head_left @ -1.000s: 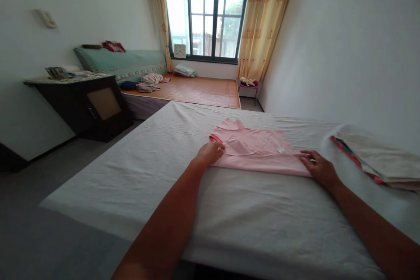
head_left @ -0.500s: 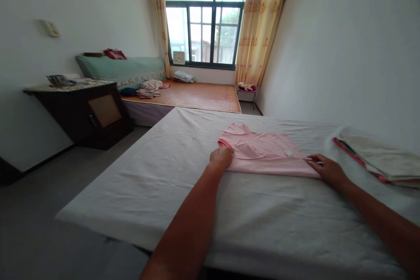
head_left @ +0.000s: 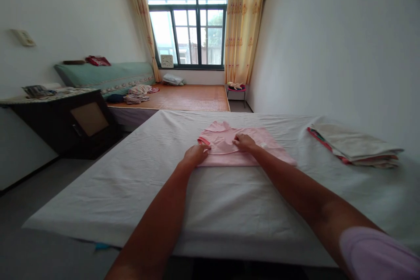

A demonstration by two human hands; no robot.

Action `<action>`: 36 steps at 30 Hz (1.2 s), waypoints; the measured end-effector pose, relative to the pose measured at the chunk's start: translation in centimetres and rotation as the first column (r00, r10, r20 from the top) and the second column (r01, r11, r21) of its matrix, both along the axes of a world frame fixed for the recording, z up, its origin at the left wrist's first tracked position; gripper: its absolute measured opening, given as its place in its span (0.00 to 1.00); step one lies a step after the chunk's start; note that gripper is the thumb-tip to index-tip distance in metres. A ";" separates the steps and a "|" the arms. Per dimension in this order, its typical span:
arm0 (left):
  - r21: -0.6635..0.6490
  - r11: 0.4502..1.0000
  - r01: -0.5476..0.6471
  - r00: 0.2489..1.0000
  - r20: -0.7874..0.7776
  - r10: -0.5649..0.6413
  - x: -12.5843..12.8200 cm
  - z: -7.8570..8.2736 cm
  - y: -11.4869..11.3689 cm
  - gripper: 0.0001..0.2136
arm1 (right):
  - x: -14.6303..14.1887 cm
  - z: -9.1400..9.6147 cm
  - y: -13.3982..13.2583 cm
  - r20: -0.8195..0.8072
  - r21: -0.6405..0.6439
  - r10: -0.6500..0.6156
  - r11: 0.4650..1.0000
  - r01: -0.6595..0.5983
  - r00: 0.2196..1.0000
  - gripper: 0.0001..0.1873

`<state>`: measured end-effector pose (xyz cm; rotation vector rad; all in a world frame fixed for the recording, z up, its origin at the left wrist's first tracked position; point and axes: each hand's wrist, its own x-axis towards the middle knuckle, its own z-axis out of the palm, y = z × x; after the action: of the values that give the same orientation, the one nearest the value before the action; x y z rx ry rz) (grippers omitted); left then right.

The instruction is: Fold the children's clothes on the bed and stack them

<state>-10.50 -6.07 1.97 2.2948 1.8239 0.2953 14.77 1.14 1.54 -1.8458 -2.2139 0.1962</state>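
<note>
The left hand (head_left: 196,155) pinched the pink shirt (head_left: 223,143) near its red-trimmed edge; the right hand (head_left: 244,142) curled over its middle, grip unclear.

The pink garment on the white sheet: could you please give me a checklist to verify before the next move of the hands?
1. Left hand at the garment, beside its coral trim: ok.
2. Right hand over the garment's middle: ok.
3. Garment resting on the white sheet: ok.
4. Garment apart from the folded cloth stack: ok.
5. Garment spread as one single layer: not ok, folded layers show.
6. Firm pinch by both hands: cannot tell, fingertips too small.
</note>
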 end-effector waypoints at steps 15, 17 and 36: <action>-0.002 1.000 0.031 0.999 -0.038 -0.031 0.1 0.7 -0.2 0.19 | 0.7 -1.2 -0.9 -0.340 0.098 0.064 0.995 -0.033 0.938 0.14; -0.012 1.000 0.002 0.997 -0.074 -0.002 0.2 1.0 -0.4 0.18 | 1.1 -1.0 -1.2 -0.367 0.192 0.041 0.981 0.032 0.929 0.15; 0.051 0.999 -0.018 0.996 -0.086 0.023 0.9 2.6 6.4 0.15 | 15.2 1.5 7.5 0.031 0.063 0.144 0.987 -0.145 0.989 0.19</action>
<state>-9.61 0.29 4.56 2.3590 1.9030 0.2515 30.02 8.68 3.02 -1.6649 -2.3444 0.1261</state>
